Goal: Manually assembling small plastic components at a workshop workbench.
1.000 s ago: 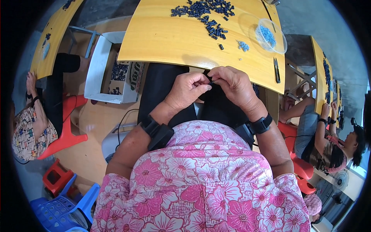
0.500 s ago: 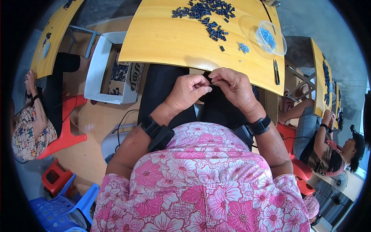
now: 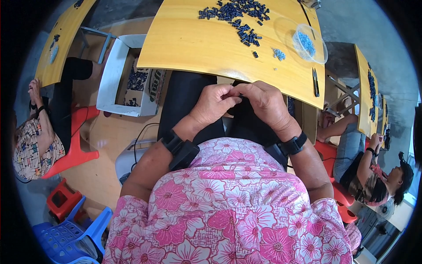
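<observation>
Over my lap, just off the near edge of the yellow table [image 3: 198, 55], my left hand [image 3: 212, 104] and my right hand [image 3: 263, 102] meet at the fingertips. Both are closed in a pinch. Whatever lies between the fingers is too small and covered to make out. On the tabletop beyond them is a pile of small black plastic parts [image 3: 237, 11], with a looser group [image 3: 247, 35] trailing toward me. One black part [image 3: 255, 54] lies alone. To its right sit a little heap of tiny pale-blue pieces [image 3: 279, 54] and a clear round tub [image 3: 324, 53] of blue pieces.
Black-handled snips [image 3: 315, 82] lie near the table's right edge. A white carton [image 3: 105, 86] holding black parts stands on the floor at left. People work at tables on both sides. Red stools [image 3: 63, 198] and a blue plastic chair [image 3: 66, 240] are at lower left.
My right hand's fingers have moved left and curled over the left fingertips, hiding the gap between them. The view has shifted slightly.
</observation>
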Demonstrator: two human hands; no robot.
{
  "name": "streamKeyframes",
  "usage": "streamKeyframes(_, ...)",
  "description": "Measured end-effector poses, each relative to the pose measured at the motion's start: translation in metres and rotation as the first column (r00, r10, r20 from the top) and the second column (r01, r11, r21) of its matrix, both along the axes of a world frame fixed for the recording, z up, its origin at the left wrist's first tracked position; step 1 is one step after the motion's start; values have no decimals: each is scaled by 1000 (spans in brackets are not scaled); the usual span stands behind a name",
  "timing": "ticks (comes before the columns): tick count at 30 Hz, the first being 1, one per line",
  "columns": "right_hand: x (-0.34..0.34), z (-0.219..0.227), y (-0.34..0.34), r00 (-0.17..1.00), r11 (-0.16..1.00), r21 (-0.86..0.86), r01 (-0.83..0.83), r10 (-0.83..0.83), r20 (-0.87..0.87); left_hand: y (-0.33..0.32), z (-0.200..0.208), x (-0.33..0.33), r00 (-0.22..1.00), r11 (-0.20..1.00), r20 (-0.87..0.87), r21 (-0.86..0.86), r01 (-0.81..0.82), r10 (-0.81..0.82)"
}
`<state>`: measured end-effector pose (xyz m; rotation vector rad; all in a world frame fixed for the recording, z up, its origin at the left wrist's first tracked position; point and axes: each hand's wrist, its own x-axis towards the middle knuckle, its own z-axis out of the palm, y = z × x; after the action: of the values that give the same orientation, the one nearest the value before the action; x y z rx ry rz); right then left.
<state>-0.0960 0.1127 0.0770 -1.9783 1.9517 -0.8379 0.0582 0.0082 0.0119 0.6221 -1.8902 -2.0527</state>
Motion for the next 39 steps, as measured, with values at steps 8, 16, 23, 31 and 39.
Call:
streamKeyframes(8, 6, -2, 1, 962, 990, -21, 138, -129, 241, -4, 1, 1, 997, 991, -71, 131, -29, 38)
streamKeyframes(16, 0, -9, 0, 930, 975, 59, 213, -221, 293, -7, 6, 2, 997, 988, -34, 139, -65, 71)
streamKeyframes(23, 4, -16, 0, 990, 997, -54, 59, -52, 133, -4, 2, 7, 992, 988, -99, 143, -66, 81)
streamKeyframes(31, -1, 1, -19, 991, 999, -32, 13, -9, 137, -6, 8, 5, 984, 956, -127, 281, -82, 121)
streamKeyframes(39, -15, 0, -40, 961, 975, 10, 220, -218, 169, -11, 1, 5, 975, 957, -165, 271, -98, 146)
